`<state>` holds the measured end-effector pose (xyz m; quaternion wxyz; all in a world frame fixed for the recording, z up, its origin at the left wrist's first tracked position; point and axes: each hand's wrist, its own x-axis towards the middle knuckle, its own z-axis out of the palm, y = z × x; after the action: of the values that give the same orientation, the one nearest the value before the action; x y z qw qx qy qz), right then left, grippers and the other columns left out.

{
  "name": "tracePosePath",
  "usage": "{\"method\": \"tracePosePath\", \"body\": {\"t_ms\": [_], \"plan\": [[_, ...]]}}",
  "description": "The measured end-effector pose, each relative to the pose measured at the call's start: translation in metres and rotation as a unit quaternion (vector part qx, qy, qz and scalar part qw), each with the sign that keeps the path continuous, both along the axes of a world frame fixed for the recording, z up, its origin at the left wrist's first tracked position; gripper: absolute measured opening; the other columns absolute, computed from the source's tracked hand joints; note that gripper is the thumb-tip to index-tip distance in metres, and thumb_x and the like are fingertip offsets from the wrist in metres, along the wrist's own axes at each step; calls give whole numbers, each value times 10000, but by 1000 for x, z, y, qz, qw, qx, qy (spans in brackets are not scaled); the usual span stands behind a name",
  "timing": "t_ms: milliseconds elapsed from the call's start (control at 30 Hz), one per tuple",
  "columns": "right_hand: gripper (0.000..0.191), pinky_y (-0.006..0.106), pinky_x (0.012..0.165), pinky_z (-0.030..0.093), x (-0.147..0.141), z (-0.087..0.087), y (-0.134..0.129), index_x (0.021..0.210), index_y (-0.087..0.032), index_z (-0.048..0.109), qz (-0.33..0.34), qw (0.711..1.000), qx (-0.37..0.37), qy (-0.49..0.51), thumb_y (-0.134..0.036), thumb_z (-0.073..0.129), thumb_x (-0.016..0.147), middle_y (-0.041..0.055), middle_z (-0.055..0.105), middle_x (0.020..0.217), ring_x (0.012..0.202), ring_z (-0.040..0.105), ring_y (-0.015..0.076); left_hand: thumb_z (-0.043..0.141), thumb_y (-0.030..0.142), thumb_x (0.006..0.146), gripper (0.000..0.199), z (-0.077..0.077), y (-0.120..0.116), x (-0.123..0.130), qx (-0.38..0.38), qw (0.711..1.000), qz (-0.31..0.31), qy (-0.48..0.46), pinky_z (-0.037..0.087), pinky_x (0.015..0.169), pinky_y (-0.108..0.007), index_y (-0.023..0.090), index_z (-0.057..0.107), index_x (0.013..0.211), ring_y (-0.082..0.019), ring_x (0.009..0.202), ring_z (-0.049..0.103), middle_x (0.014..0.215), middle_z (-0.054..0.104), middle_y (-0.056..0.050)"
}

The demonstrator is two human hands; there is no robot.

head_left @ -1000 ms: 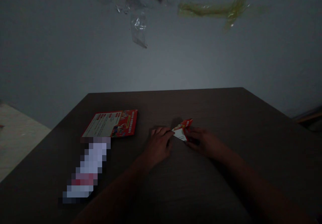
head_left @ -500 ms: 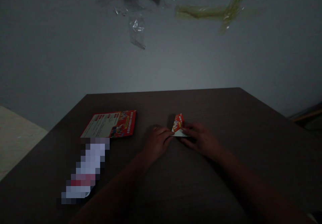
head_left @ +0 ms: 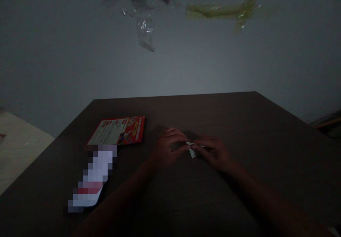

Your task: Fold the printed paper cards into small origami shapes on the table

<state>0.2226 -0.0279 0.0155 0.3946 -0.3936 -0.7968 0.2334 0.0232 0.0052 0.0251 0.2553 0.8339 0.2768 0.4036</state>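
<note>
A small piece of folded paper [head_left: 192, 154] is pinched between my two hands, just above or on the dark table [head_left: 170, 201]. Its pale side shows, and a corner points down toward me. My left hand [head_left: 172, 145] grips the paper's left edge between thumb and fingers. From the other side my right hand [head_left: 211, 151] is closed on its right part, the fingertips of both hands nearly meeting. Fingers cover much of the paper, so its full folded shape is hidden.
Left of my hands lies a stack of red printed leaflets [head_left: 130, 132]. Nearer me is a blurred-out, pale, long object [head_left: 97, 173]. Behind the table rises a grey wall [head_left: 170, 63] with yellowish tape [head_left: 213, 11] and a scrap of clear plastic [head_left: 145, 34] stuck on it.
The paper has been turned or folded over: its red printed side, visible before, no longer shows. Both hands have come closer together and now pinch it at the middle.
</note>
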Motion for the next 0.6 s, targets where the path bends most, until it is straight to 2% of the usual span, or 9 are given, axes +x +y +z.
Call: {"method": "tracePosePath", "body": {"t_ms": [133,267,367,467,600], "plan": [[259,223,550,435,-5,-1,-2,775,-162,681,4,984,-154,91,-371,547,849,14,642,663,590,563,112,611,319,797,180,-2,1,-2,-104,993,-35,-52,465,722,-298,152,669,834,-161,773,600,798,656,-55],[266,227,552,459,-7,-3,-3,824,-149,684,17,959,-242,143,-392,574,826,34,675,719,607,587,118,599,323,802,198,-4,0,-2,-202,977,-28,-62,462,605,-228,137,664,783,-120,668,584,742,639,-32],[272,217,519,454,-8,-3,-2,835,-146,668,22,946,-284,156,-404,587,814,35,676,719,586,585,111,606,308,794,189,-5,0,0,-244,968,-23,-56,450,578,-212,132,669,768,-108,638,578,715,635,-23],[269,193,485,425,-9,-3,0,808,-142,653,18,946,-289,143,-404,596,808,17,656,681,553,560,91,604,303,792,189,-6,2,3,-284,957,-26,-52,451,559,-215,126,668,787,-110,612,581,695,640,-21],[249,187,479,413,-9,-5,4,772,-137,630,27,945,-299,130,-381,597,808,12,647,670,545,546,83,610,295,780,183,-8,5,5,-292,956,-20,-20,438,537,-209,122,665,751,-101,574,563,663,644,-18]]}}
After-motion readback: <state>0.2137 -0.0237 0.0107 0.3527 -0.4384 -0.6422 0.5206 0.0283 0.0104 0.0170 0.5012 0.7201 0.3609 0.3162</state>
